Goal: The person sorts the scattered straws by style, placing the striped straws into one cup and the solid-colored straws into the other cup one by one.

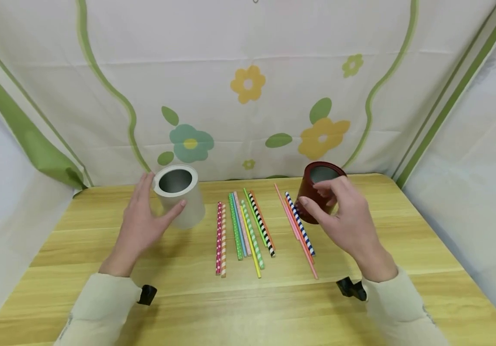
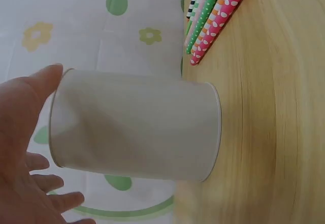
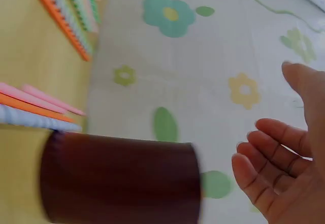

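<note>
A white cylindrical container [image 1: 189, 206] stands upright with its round mouth facing up. My left hand [image 1: 139, 223] is spread beside it, the thumb at its rim in the left wrist view and the fingers [image 2: 66, 201] extended. On the right is a dark red container [image 1: 310, 192] of similar shape, also upright. My right hand [image 1: 350, 218] hovers near its top and overlaps it in the head view. Its fingers [image 3: 274, 148] are loosely bent, apart from the container in the right wrist view. Nothing is held in that hand.
Several patterned paper straws [image 1: 235, 226] lie between the containers. A smaller group of pink, orange and blue-striped straws [image 1: 297, 221] lies beside the dark red container. Behind the wooden table [image 1: 239, 312] hangs a flowered curtain [image 1: 213, 96], with white cloth on both sides.
</note>
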A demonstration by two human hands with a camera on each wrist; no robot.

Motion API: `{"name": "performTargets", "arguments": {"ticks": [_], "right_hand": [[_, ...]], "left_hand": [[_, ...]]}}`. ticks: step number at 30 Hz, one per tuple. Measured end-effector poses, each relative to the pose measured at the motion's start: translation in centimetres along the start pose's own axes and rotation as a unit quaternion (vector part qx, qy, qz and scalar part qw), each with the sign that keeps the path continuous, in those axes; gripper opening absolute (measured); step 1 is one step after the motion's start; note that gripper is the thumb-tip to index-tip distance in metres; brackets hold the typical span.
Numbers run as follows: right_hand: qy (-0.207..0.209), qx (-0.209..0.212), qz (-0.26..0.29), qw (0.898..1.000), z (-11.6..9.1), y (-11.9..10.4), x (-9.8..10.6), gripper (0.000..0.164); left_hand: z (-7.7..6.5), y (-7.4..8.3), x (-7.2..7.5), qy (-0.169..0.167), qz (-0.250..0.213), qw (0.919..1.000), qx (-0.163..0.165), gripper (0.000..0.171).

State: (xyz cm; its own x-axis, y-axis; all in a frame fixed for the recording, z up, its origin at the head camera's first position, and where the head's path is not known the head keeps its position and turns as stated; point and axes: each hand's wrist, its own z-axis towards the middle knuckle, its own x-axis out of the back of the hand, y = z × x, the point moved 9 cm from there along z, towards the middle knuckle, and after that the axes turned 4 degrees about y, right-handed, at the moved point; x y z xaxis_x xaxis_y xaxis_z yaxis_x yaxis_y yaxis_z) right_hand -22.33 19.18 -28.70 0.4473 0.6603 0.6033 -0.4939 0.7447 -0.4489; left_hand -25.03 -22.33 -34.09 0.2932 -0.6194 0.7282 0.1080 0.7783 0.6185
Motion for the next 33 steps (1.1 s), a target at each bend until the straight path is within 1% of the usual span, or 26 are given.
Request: {"name": "performTargets", "arguments": {"ticks": [2, 4, 7, 10, 12, 13, 15, 17, 22, 27, 30, 33], "right_hand": [[-0.008, -0.022, 0.010, 1.000, -0.8, 1.1, -0.7, 0.018], [-0.017, -0.043, 0.017, 0.999, -1.5, 2.1, -1.5, 0.013], [-0.031, -0.089, 0.033, 0.995, -2.5, 4.0, -2.7, 0.017], [-0.048, -0.152, 0.040, 0.986, -3.7, 6.0, -3.9, 0.020], [-0.064, -0.188, 0.035, 0.979, -4.5, 7.2, -4.7, 0.022], [-0.074, -0.203, 0.032, 0.976, -4.8, 7.7, -5.2, 0.022], [-0.093, -0.227, 0.028, 0.969, -5.4, 8.5, -6.0, 0.021], [-0.109, -0.241, 0.023, 0.964, -5.7, 9.0, -6.6, 0.020], [-0.123, -0.253, 0.009, 0.960, -5.7, 9.5, -7.4, 0.016], [-0.137, -0.272, 0.000, 0.952, -6.0, 9.9, -8.0, 0.017], [-0.149, -0.288, 0.002, 0.946, -6.4, 10.2, -8.4, 0.019], [-0.158, -0.297, 0.008, 0.941, -6.7, 10.4, -8.8, 0.022]], "left_hand": [[0.3, -0.4, -0.2, -0.001, -0.044, 0.9990, 0.012, 0.108], [0.6, -0.9, -0.3, -0.003, -0.081, 0.9964, 0.027, 0.107], [1.0, -1.7, -0.6, -0.005, -0.132, 0.9901, 0.047, 0.105], [1.3, -2.6, -1.1, -0.023, -0.199, 0.9771, 0.071, 0.106], [1.4, -3.0, -1.5, -0.040, -0.243, 0.9656, 0.085, 0.106], [1.4, -3.1, -1.7, -0.048, -0.263, 0.9592, 0.091, 0.106], [1.5, -3.4, -2.0, -0.058, -0.291, 0.9495, 0.101, 0.104], [1.6, -3.5, -2.1, -0.059, -0.313, 0.9417, 0.108, 0.101], [1.7, -3.7, -1.9, -0.046, -0.346, 0.9299, 0.117, 0.096], [1.7, -3.8, -2.0, -0.031, -0.359, 0.9237, 0.129, 0.093], [1.7, -3.8, -2.3, -0.029, -0.365, 0.9214, 0.131, 0.093], [1.5, -3.8, -2.6, -0.025, -0.377, 0.9160, 0.135, 0.092]]}}
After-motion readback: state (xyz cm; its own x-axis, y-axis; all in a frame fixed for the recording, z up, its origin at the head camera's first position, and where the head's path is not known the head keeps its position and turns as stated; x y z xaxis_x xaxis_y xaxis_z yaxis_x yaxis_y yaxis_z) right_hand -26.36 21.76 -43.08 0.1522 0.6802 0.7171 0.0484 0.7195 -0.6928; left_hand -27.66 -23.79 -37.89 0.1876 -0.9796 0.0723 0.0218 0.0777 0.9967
